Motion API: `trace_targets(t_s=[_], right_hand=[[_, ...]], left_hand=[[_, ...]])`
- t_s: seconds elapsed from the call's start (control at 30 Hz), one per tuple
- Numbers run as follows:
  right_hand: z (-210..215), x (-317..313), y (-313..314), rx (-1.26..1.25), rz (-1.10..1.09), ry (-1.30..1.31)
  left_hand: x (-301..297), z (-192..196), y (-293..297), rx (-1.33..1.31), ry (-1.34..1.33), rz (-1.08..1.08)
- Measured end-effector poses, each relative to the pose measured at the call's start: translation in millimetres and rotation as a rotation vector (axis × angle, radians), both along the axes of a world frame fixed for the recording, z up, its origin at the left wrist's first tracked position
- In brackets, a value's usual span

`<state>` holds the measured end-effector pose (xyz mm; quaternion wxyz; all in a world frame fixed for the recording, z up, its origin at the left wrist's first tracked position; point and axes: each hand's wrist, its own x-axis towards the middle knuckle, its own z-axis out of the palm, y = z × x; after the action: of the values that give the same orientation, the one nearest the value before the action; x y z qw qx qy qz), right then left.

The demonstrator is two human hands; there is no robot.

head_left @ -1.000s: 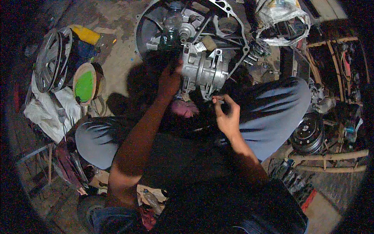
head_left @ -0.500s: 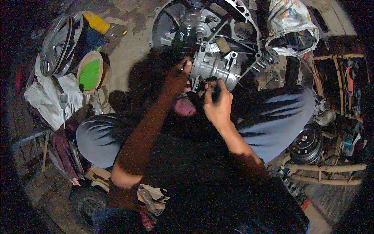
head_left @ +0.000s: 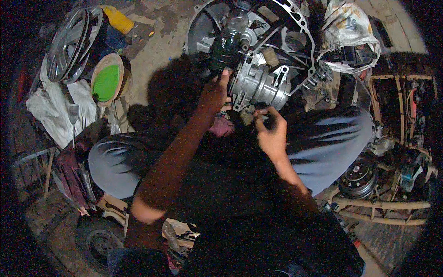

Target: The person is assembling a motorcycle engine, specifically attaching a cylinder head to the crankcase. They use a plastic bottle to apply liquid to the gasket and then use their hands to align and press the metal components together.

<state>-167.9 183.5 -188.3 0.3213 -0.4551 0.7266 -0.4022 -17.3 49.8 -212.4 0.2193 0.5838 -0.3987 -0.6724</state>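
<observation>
A silvery cylindrical metal housing (head_left: 258, 87) with flanges and lugs is in front of me, tilted slightly. Its left end is held by my left hand (head_left: 216, 94), thumb along the edge, the other fingers mostly in shadow. My right hand (head_left: 273, 134) is just below the housing's lower edge, thumb and forefinger pinched together; anything between them is too small to make out. Behind the housing is a large round metal casting (head_left: 310, 46) with a holed rim. A clear plastic bottle (head_left: 234, 25) with a dark lower part is within that rim. A pinkish cloth (head_left: 222, 127) lies below my left hand.
At the left are wheel covers (head_left: 69, 46), a bowl with a green inside (head_left: 106, 82) and a white sack (head_left: 50, 108). An opened white sack (head_left: 348, 27) with dark contents stands at the far right. A black wheel rim (head_left: 357, 175) and wooden frame (head_left: 383, 203) are beyond my right knee.
My right hand has drawn down and right from the housing's lower edge, its fingers closing together. The left hand keeps its hold. The whole view has shifted slightly.
</observation>
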Motion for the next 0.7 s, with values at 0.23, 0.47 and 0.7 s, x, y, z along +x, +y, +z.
trace_targets(t_s=[0.23,0.47,0.7], right_hand=[[30,-44,23,-0.018,-0.118,0.029],[73,-63,9,-0.090,0.106,0.316],[57,-71,-2,0.043,0.221,0.280]], left_hand=[[-9,-13,20,-0.824,-0.229,0.000],[-14,13,32,-1.024,-0.306,-0.137],[-21,18,28,-1.009,-0.462,-0.211]])
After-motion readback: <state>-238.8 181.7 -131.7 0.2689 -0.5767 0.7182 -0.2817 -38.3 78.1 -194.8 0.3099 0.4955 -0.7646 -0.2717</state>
